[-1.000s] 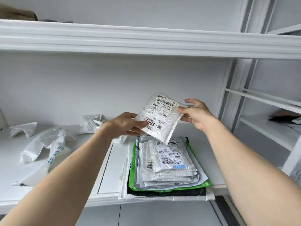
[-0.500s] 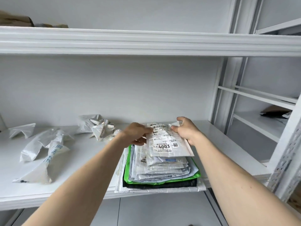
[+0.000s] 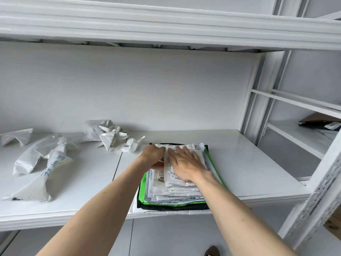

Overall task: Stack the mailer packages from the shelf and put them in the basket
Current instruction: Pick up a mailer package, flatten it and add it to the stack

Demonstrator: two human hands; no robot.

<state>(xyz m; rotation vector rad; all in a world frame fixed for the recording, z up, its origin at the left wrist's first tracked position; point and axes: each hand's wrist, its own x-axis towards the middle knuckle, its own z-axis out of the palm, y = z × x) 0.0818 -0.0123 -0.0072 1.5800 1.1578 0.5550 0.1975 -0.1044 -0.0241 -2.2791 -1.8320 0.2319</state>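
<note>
At ten o'clock of my stack (image 3: pixel 173 193), crumpled mailers (image 3: pixel 114 139) are lying nearest my left hand (image 3: pixel 154 154), which is curling on the top mailer (image 3: pixel 175 179) while my right hand (image 3: pixel 186 165) is pressing flat.

Two bare forearms reach in from the bottom edge, no sleeves on either as far as they show. The left hand (image 3: pixel 154 156) and right hand (image 3: pixel 186 163) wear no gloves, and no rings, watch or bands can be seen on fingers or wrists. The right hand's nails look short and unpainted; slight blur hides finer detail.
</note>
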